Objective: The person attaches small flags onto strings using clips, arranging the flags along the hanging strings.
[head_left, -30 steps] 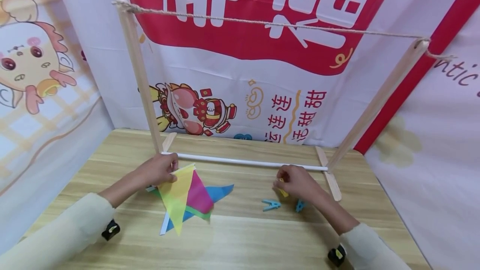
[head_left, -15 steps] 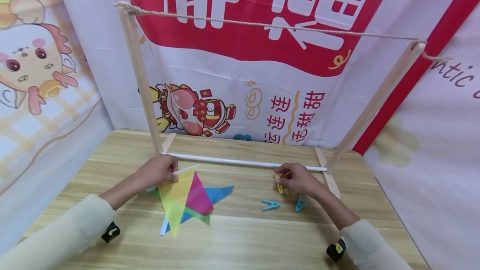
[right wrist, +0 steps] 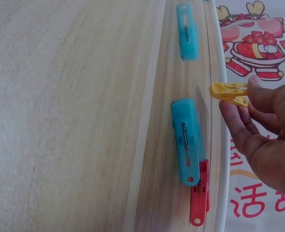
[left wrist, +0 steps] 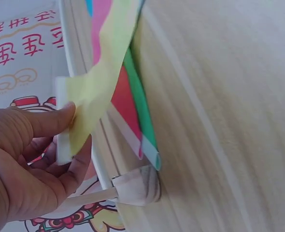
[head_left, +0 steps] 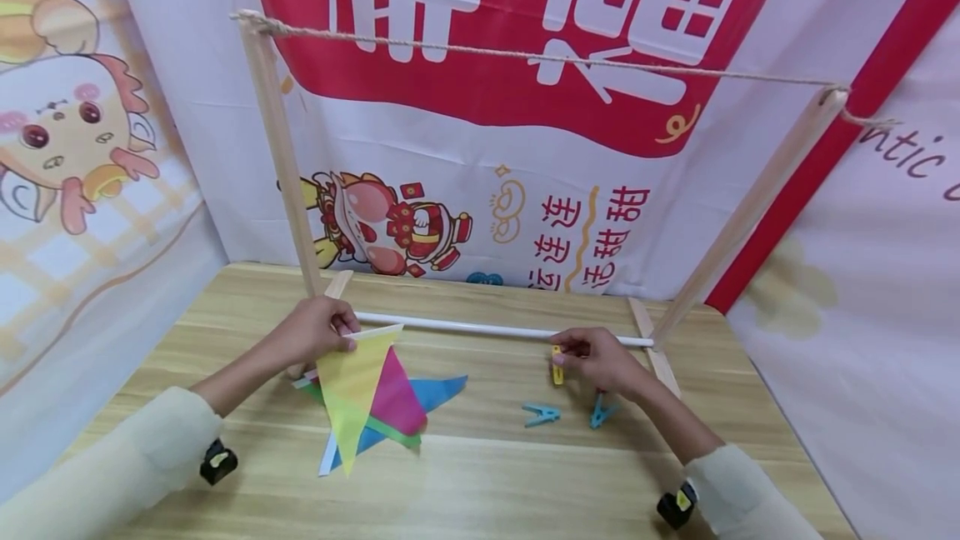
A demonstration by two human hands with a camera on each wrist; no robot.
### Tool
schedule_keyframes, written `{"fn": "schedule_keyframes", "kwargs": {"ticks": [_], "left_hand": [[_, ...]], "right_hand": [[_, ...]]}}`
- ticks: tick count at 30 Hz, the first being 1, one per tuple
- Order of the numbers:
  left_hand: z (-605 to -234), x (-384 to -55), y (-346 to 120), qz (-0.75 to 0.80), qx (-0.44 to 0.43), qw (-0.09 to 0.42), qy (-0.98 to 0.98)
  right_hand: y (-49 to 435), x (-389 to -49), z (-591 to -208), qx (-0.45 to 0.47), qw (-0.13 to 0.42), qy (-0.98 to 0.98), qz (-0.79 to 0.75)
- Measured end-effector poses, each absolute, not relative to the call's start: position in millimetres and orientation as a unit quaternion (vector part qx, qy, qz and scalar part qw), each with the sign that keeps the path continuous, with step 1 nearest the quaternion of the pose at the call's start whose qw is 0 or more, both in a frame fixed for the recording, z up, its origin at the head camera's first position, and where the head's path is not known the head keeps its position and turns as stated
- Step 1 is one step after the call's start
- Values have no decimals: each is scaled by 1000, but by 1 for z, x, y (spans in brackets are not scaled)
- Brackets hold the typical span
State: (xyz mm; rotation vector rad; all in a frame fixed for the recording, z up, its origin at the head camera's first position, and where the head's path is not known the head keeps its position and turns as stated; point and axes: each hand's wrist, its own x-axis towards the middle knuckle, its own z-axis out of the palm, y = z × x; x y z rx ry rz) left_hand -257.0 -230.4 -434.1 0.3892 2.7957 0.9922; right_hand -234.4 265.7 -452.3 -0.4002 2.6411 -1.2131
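My left hand (head_left: pixel 318 330) pinches a yellow triangular pennant (head_left: pixel 352 390) by its white top strip, thumb in front and fingers behind in the left wrist view. Under the pennant lie other pennants on the table: a pink one (head_left: pixel 396 394), a blue one (head_left: pixel 442 391) and a green one (head_left: pixel 401 436). On the right, my right hand (head_left: pixel 600 361) holds a yellow clothespin (right wrist: pixel 228 90) between thumb and fingers, its nose pointing away from the palm. Below that hand lie two blue clothespins (head_left: pixel 542 414) (right wrist: pixel 186 140) and a red clothespin (right wrist: pixel 199 193), the red one partly covered.
A wooden frame stands behind, with a left post (head_left: pixel 277 157), a right post (head_left: pixel 750 207) and a white rod (head_left: pixel 457 326) low between them. Twine (head_left: pixel 525 54) stretches between the post tops. Printed cloth (head_left: pixel 450 140) hangs behind the wooden table (head_left: pixel 480 490).
The left hand has lifted the yellow pennant slightly, raising its top strip. The right hand has raised the yellow clothespin from near the blue ones and turned it upright.
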Motion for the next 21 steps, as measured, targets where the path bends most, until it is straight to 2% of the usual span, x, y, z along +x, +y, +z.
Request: {"fn": "schedule_keyframes", "kwargs": {"ticks": [8,21], "left_hand": [[-422,-256,-230,356,133,87,921],[-415,-264,-223,395,85,68,912]], "right_hand": [[266,-232,-451,-122,107,889,-428],[270,-233,-445,-126,108,880,-446]]}}
